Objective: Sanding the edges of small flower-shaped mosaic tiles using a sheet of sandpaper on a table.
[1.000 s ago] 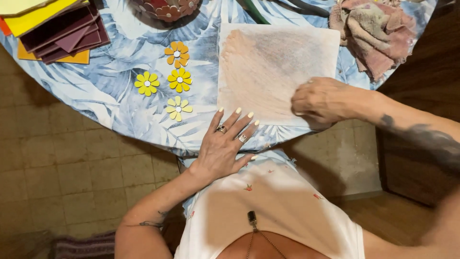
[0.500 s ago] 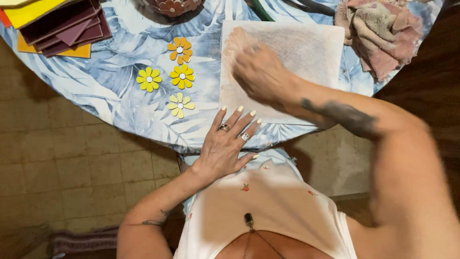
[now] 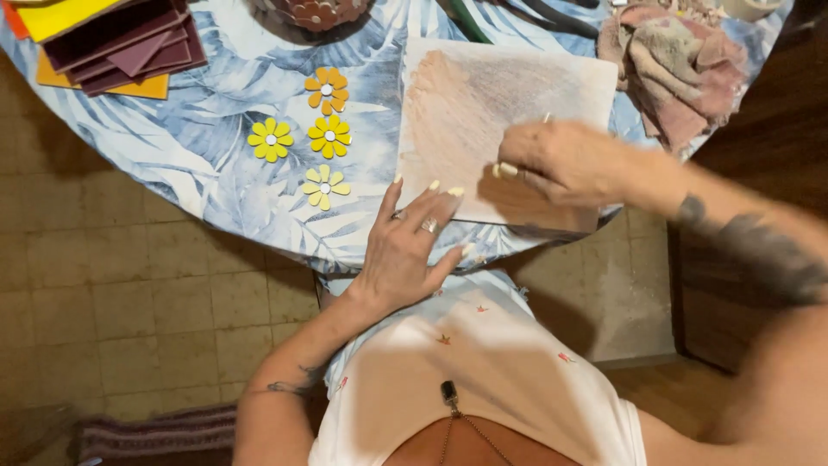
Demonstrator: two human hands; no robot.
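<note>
Reddish-brown smear covers most of the pale square board (image 3: 509, 121), heaviest down its left side and thinning to bare cream along the top right corner and right edge. My judgement is that the rubbing is well along, with that lighter strip left to cover.

My right hand (image 3: 561, 160) rests on the lower right part of the board, fingers curled into a loose fist. Whether something small is pinched inside that grip I cannot tell. My left hand (image 3: 405, 250) lies flat and spread, its grip released, fingertips pressing the board's near left corner, palm over the desk (image 3: 216, 181) edge.

The board sits at the near right of the round desk, on its blue leaf-patterned cloth, and its near edge reaches the rim or slightly past it, so I see little margin toward my body.

To the left, four yellow and orange flower pieces (image 3: 315, 142) lie near the board but apart from it, with open cloth between. Farther left, a stack of dark red and yellow sheets (image 3: 112, 43) sits well clear. A stained rag (image 3: 677, 60) lies bunched just beside the board's right edge, which crowds strokes running that way. A patterned bowl (image 3: 315, 13) stands at the far rim.
</note>
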